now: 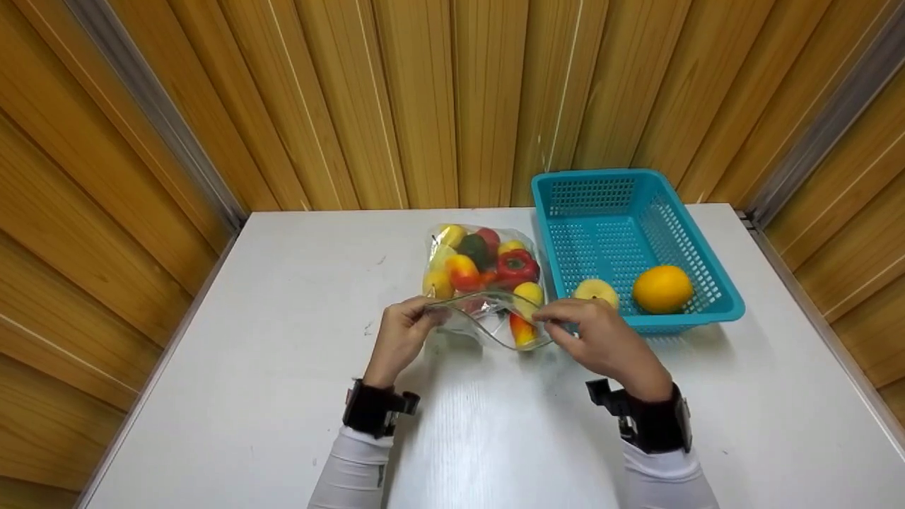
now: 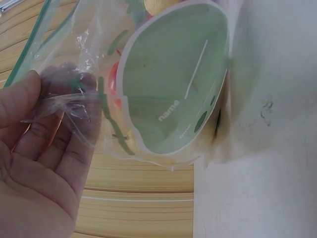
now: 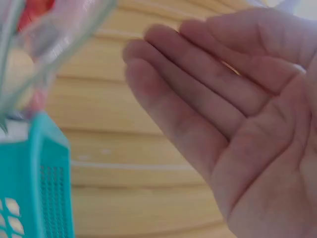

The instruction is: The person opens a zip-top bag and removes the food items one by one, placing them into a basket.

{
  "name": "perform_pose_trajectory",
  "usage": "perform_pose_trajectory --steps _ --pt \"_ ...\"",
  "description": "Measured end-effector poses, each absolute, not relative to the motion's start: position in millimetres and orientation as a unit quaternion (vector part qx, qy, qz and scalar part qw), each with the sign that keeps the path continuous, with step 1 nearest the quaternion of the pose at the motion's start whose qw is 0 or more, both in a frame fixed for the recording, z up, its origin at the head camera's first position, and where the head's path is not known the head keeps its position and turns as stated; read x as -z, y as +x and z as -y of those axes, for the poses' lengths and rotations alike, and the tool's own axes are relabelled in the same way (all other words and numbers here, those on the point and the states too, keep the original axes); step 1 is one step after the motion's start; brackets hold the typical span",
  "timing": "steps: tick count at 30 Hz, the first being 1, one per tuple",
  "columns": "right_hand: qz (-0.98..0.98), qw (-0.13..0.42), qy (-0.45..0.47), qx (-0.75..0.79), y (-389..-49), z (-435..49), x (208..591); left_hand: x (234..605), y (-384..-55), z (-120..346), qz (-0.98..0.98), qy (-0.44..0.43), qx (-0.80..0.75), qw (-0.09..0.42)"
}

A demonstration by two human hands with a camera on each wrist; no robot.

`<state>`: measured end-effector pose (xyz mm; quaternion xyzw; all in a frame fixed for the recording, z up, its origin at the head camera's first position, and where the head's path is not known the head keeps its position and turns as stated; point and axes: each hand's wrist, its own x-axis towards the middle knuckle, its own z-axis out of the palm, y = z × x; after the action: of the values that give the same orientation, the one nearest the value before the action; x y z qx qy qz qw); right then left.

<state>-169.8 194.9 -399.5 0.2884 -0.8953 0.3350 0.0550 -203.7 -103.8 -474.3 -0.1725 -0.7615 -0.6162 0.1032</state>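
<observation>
A clear zip bag lies on the table with its mouth toward me, gaping. Inside are several fruits and vegetables, among them a red bell pepper, a dark green fruit and a red-and-yellow fruit near the mouth. My left hand pinches the bag's left edge between thumb and fingers; a green label with "name" on it shows in the left wrist view. At the right end of the mouth is my right hand. Its fingers look extended in the right wrist view, apart from the bag's edge.
A turquoise plastic basket stands right of the bag, close against it. It holds an orange and a pale yellow fruit, the latter partly behind my right hand. A wood-patterned wall borders the white table at the back.
</observation>
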Motion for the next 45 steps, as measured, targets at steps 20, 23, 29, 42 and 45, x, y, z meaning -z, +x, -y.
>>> perform_pose_trajectory --steps 20,23,29,42,45 --pt "0.913 0.020 0.314 -0.260 -202.6 -148.0 464.1 471.8 -203.6 103.9 0.774 -0.171 0.602 0.099" --pt "0.918 0.012 0.306 -0.254 -203.4 -146.7 467.7 472.7 -203.6 103.6 0.774 -0.172 0.601 0.099" --pt "0.923 0.065 0.288 -0.247 -204.2 -144.0 470.5 473.7 -203.6 102.5 0.768 -0.176 0.607 0.104" --pt "0.950 0.120 0.216 -0.189 -201.6 -137.1 477.6 472.8 -202.2 98.0 0.765 -0.187 0.609 0.092" --pt "0.956 0.101 0.189 -0.198 -202.7 -135.4 479.3 473.3 -203.0 97.1 0.761 -0.190 0.613 0.092"
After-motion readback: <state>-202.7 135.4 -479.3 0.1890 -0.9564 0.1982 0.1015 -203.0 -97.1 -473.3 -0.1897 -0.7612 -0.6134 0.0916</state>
